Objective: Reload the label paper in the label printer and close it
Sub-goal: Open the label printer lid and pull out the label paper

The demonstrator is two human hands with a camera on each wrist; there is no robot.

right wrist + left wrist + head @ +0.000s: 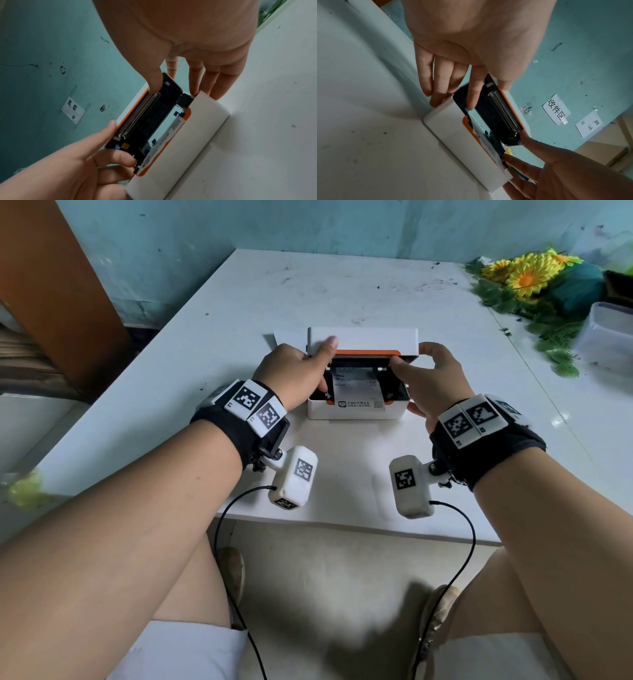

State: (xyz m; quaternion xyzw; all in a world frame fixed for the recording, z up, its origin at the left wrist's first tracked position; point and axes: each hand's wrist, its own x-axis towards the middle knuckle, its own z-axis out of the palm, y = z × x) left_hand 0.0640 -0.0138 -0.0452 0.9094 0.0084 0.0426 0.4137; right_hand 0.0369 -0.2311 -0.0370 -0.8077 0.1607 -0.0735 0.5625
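A white label printer (356, 414) with orange trim stands mid-table, its lid (363, 338) tilted partly open. Printed label paper (358, 392) lies in the bay and reaches the front slot. My left hand (325, 364) holds the lid's left end, thumb on top and index finger (471, 102) inside the opening, with the other fingers against the base's left side. My right hand (411, 356) pinches the lid's right end, thumb (154, 86) on the orange front edge and index finger behind. The metal print bar (137, 115) shows under the lid.
The white table (239, 302) stands against a teal wall with paper stickers (556, 109). Artificial sunflowers (527, 278) and a clear plastic tub (606, 337) crowd the far right. A white sheet (287, 337) lies behind the printer's left. A brown wooden panel (51, 285) stands at the left.
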